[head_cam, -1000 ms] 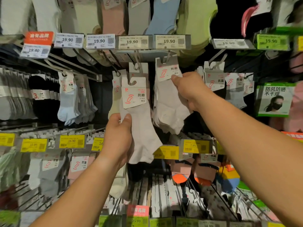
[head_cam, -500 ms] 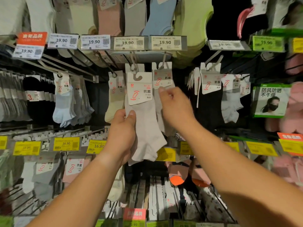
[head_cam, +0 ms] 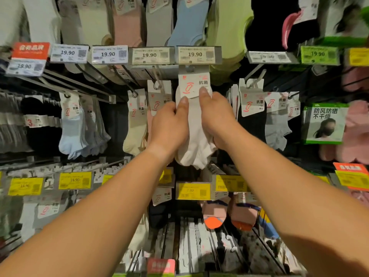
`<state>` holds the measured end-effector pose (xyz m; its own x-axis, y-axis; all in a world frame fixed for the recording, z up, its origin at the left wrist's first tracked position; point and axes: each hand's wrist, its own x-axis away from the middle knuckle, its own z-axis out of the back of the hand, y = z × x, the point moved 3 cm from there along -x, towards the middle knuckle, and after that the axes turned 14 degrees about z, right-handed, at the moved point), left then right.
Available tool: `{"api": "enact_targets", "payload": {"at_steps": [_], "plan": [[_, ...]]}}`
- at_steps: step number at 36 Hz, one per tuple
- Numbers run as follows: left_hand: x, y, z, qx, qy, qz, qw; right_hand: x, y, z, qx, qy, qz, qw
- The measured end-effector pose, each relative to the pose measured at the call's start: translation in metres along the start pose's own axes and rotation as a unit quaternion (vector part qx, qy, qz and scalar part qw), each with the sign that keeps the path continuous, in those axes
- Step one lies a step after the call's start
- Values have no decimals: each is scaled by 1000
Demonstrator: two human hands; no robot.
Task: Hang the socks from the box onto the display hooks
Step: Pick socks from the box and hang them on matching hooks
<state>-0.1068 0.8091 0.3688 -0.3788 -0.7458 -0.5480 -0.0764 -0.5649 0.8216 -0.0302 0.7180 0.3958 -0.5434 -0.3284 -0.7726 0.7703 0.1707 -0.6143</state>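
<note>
Both hands hold one pair of white socks (head_cam: 196, 136) up under the 19.90 price tag (head_cam: 196, 54). The left hand (head_cam: 169, 124) has its fingers closed on the left side, and the right hand (head_cam: 216, 118) has its fingers closed on the right, thumb on the paper card (head_cam: 192, 85).

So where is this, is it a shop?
Yes, most likely a shop's sock aisle. Rows of packaged socks hang on display hooks, price tags reading 19.90 run along the rails, and both hands hold a white sock pack up under one tag.
</note>
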Motion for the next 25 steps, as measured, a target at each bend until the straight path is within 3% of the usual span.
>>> {"api": "enact_targets", "payload": {"at_steps": [5, 11, 19, 23, 25], "plan": [[-13, 5, -4, 34, -15, 13, 999, -14, 3, 0, -11, -14, -29, 999], [-20, -13, -15, -4, -61, 64, 996, -11, 31, -5, -11, -58, -107, 992], [-27, -27, -12, -229, -44, 13, 972, -6, 50, -8, 142, -65, -59, 986], [-35, -39, -2, -79, -58, 86, 992, 11, 60, -1, 289, -60, -16, 955], [-39, -36, -5, 49, -123, 144, 981, 5, 61, 1, 248, -28, -22, 968]]}}
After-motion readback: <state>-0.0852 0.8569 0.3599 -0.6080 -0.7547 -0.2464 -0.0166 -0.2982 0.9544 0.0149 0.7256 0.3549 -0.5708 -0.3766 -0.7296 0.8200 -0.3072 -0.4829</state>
